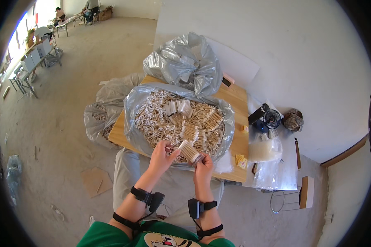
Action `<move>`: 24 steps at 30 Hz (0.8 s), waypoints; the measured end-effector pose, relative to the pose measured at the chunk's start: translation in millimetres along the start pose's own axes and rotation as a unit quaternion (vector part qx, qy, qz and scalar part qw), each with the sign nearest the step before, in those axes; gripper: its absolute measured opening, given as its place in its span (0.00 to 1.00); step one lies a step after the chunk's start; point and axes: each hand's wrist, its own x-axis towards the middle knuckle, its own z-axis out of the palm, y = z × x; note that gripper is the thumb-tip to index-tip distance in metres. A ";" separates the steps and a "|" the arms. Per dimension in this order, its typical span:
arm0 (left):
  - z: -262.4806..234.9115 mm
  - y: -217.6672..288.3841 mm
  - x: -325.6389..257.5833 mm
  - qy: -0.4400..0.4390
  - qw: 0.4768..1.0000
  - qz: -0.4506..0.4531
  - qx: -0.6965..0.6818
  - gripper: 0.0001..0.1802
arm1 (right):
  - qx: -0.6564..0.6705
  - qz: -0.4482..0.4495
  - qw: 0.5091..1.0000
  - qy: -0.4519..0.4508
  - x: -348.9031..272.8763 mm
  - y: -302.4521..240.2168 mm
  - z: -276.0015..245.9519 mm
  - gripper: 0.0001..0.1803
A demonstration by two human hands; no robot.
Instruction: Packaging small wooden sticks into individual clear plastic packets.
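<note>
A flat bundle of cotton swabs [188, 150] is gripped at its lower right end by my right hand [203, 166], with the fingers closed around it. Clear plastic seems to wrap that end. To the left of the bundle, my left hand [161, 155] has thumb and fingers pinched on what looks like a single thin cotton swab [173, 147]. Both hands are just over the near rim of a large grey plastic bag [132, 133]. Loose cotton swabs [150, 117] fill this bag, and several grouped bundles [189, 131] lie on top of them.
The bag rests on a wooden table [240, 111]. Another grey bag [173, 57] stands behind, with more bags [99, 119] at left. Right of the table are a small black fan [271, 119], clear plastic packaging [266, 150] and a stool [305, 192]. People work at far-left tables.
</note>
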 end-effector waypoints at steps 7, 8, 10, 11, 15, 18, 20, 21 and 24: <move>0.3 -8.1 4.5 -0.131 0.949 -0.218 -0.188 0.14 | 0.096 0.022 0.995 -0.017 9.5 10.3 -2.1 0.12; -1.8 -5.6 6.2 -0.112 0.977 -0.161 -0.079 0.12 | 0.040 -0.010 0.999 0.003 12.4 6.1 -0.3 0.12; -4.9 -1.2 9.5 -0.107 0.988 -0.107 -0.034 0.11 | 0.024 -0.029 0.999 -0.026 13.8 -11.0 7.6 0.11; -3.9 0.5 9.9 -0.104 0.993 -0.046 0.009 0.10 | 0.007 -0.052 0.997 -0.049 15.8 -17.5 9.5 0.10; 0.7 -3.1 9.6 -0.113 0.993 -0.019 -0.009 0.11 | -0.065 -0.015 0.990 -0.123 27.4 -18.0 18.2 0.09; 4.7 -6.2 9.2 -0.125 0.989 -0.064 -0.046 0.11 | -0.048 0.013 0.989 -0.136 34.3 -10.1 18.4 0.08; 9.2 -9.6 9.3 -0.092 0.982 -0.096 -0.132 0.09 | -0.001 0.014 0.994 -0.107 36.9 -3.8 19.5 0.07; 11.9 -13.1 8.8 -0.092 0.982 -0.098 -0.131 0.09 | -0.001 0.016 0.994 -0.107 36.7 -1.8 20.9 0.07; 18.1 -16.9 9.8 -0.059 0.954 -0.152 -0.251 0.07 | -0.013 0.014 0.996 -0.083 37.2 1.2 28.6 0.05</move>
